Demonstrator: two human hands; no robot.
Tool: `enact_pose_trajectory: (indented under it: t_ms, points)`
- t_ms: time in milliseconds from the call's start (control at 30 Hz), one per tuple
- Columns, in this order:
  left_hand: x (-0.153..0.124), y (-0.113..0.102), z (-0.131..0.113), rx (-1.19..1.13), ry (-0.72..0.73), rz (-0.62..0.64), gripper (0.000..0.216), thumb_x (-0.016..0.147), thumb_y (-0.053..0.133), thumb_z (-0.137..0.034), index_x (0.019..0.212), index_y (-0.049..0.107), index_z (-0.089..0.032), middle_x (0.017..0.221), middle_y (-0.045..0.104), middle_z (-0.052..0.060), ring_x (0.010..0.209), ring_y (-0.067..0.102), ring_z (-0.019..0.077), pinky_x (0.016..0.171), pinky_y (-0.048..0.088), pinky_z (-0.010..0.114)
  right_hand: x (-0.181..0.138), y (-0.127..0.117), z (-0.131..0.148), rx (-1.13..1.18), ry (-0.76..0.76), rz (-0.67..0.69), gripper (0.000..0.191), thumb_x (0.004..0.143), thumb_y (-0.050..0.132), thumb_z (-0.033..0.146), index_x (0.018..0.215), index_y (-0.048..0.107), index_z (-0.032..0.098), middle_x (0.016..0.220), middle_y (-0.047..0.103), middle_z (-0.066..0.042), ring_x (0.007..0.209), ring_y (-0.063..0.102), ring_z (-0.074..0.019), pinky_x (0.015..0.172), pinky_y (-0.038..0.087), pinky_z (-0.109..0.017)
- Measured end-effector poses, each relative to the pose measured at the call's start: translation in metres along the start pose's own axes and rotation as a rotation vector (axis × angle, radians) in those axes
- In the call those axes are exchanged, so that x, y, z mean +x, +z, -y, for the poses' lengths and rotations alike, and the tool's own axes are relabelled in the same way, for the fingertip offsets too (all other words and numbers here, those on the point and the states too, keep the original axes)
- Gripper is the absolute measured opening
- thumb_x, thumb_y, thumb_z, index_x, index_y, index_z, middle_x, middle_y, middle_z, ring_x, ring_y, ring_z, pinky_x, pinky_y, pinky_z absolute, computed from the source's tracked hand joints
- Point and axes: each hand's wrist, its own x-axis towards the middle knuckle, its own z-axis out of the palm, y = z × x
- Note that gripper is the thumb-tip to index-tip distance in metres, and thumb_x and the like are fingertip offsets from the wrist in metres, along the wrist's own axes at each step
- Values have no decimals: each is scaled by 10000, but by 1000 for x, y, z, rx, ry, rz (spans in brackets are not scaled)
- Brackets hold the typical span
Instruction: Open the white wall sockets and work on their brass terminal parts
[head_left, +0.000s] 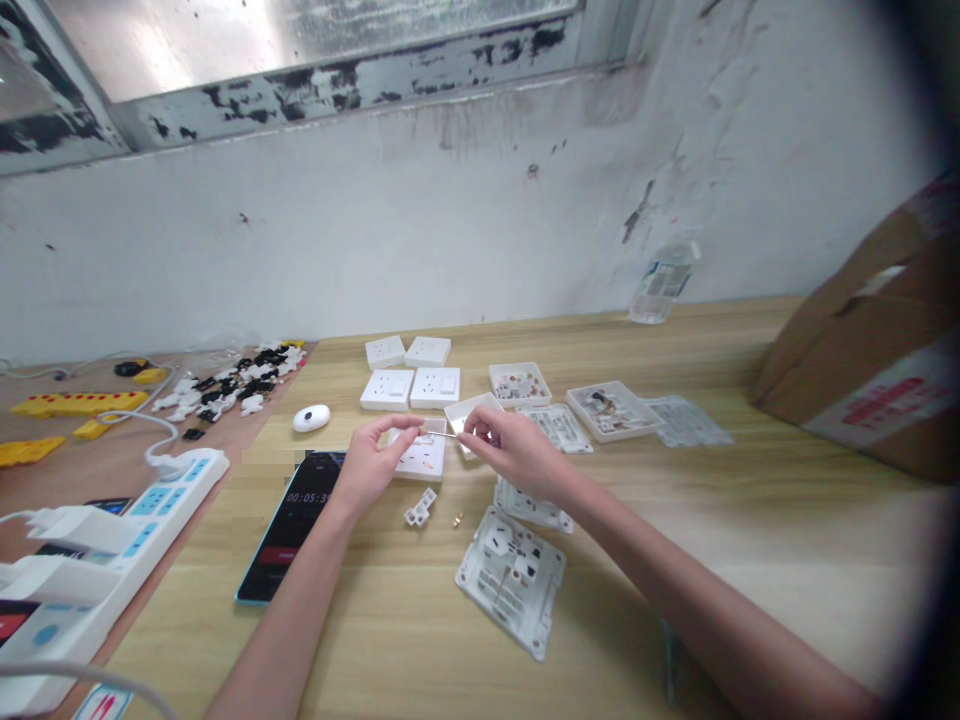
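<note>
My left hand (375, 460) and my right hand (510, 450) meet above the wooden table (675, 520), both pinched on a thin metal strip (444, 433) that spans between their fingertips. Under them lies a white socket plate (421, 460). A small white plastic part (421, 508) and a tiny brass piece (457, 520) lie just in front. An opened socket back (512, 578) lies face down near my right forearm, and another white socket part (531, 506) shows beneath my right wrist.
Several white socket plates (411, 372) and small trays of parts (604, 410) lie further back. A phone showing a timer (292, 525), a white power strip (112, 545), black and white small parts (232, 385), yellow pieces (71, 403), a water bottle (664, 280) and a cardboard box (870, 350) surround them.
</note>
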Motion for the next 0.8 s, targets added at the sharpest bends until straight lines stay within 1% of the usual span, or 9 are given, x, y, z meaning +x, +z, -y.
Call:
enact_pose_trajectory:
  t_ms: [133,267,367,433,533,600,633,700,800]
  points:
    - [0,-1,-1,98,80,-20,182,795,639,-312,903,726,-194,975,709,71,978,617,244,924,414,378,-2,1,2,-80,-33,36,117,878,526,274,805,599,217,725,639,-17,617,522,-130,555,309,-274]
    - [0,-3,-1,177,156,18,158,819,608,-274,907,727,-219,979,698,60,1002,593,230,950,384,372,-3,0,4,-198,-94,60,115,860,527,210,793,620,220,753,647,-30,637,529,-139,557,289,-276]
    - [-1,-3,-5,212,193,52,157,833,590,-257,915,718,-221,976,684,59,989,586,222,927,392,359,-4,-2,6,-299,-139,76,149,882,493,218,828,632,222,815,656,-43,659,537,-143,547,264,-278]
    - [-3,-3,-9,268,236,67,149,834,585,-251,906,713,-221,922,669,51,944,582,215,894,399,343,-4,-4,8,-373,-145,68,187,905,457,233,863,639,218,830,652,-53,630,524,-137,530,239,-283]
    - [-6,-4,-15,379,284,37,146,839,569,-242,882,706,-217,722,591,10,736,548,174,741,409,283,-4,-5,12,-446,-133,25,231,925,421,257,903,647,212,835,645,-63,585,498,-128,511,210,-291]
    - [-9,-5,-17,401,274,27,154,846,553,-247,882,698,-210,602,497,-23,589,473,142,609,372,250,-4,-5,13,-443,-137,21,237,927,422,259,895,651,210,828,645,-58,591,507,-129,512,213,-290]
    - [-11,-5,-18,399,264,50,158,850,546,-251,885,693,-207,563,457,-36,538,433,132,561,346,242,-3,-5,12,-427,-136,23,234,924,427,257,887,653,210,825,647,-54,602,517,-131,516,222,-287]
    - [-15,-3,-19,417,259,158,160,854,539,-258,886,687,-207,517,416,-52,480,386,120,512,311,240,-3,-6,9,-382,-115,2,225,919,437,261,881,653,212,835,655,-46,628,539,-136,532,253,-279]
    - [-21,5,-23,567,366,346,131,829,580,-279,864,687,-210,551,500,-32,525,455,133,544,327,256,-1,-11,2,-301,-66,-69,218,915,443,283,885,646,209,866,660,-42,662,560,-140,572,304,-270]
